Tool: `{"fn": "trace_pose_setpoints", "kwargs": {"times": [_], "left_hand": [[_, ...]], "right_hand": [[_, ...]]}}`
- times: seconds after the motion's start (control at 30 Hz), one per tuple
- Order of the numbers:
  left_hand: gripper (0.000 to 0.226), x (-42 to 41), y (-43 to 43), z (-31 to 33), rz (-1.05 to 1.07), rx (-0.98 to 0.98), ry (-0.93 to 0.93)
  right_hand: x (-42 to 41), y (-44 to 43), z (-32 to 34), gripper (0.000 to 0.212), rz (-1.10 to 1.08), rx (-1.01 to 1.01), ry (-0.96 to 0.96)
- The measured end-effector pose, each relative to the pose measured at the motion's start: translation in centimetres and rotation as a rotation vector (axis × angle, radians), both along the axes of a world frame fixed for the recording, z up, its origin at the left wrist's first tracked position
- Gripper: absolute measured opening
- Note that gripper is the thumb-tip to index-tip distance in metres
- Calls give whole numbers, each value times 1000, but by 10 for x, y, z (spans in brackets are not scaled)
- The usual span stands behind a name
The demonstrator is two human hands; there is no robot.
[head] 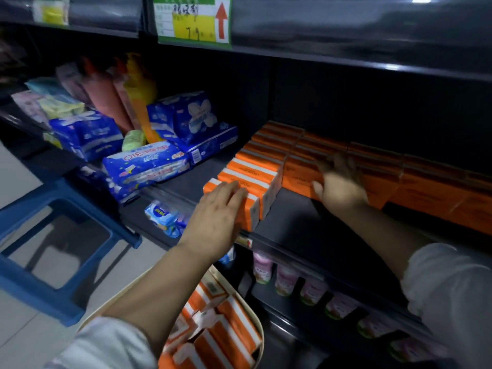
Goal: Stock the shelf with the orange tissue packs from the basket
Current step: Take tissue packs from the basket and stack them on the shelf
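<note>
A row of orange tissue packs (255, 171) with white stripes runs from the front edge of the dark shelf (300, 225) toward its back. My left hand (218, 211) lies flat on the frontmost pack (253, 206), fingers spread over its top. More orange packs (436, 185) are stacked along the right side of the shelf. My right hand (340, 185) rests against the face of one of these, fingers apart. Below my left arm, a cream basket (259, 328) holds several more orange packs (226, 328).
Blue sanitary pad packs (149, 166) and pastel packages (66, 99) fill the shelf's left part. A blue plastic stool (40, 262) stands on the floor at left. Pink bottles (287, 278) line the lower shelf. A price tag with a red arrow (194, 20) hangs above.
</note>
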State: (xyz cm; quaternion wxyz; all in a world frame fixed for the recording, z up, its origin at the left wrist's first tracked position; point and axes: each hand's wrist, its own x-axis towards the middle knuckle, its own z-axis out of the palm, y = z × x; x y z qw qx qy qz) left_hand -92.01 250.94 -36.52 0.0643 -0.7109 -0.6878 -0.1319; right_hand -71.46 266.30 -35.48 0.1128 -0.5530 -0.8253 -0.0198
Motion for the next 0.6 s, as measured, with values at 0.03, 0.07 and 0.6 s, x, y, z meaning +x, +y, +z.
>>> {"fn": "trace_pose_setpoints", "kwargs": {"times": [0.03,0.07,0.6], "left_hand": [[72,-4,-4,4,0,7,22],[71,-8,-10,7,3,11,31],[35,-50,-197,-23,411,-248,-175]], "right_hand": [[1,-6,3,54,1,0,39],[1,-13,6,53,8,2,82],[-67,-190,-35,40,498,-329,417]]}}
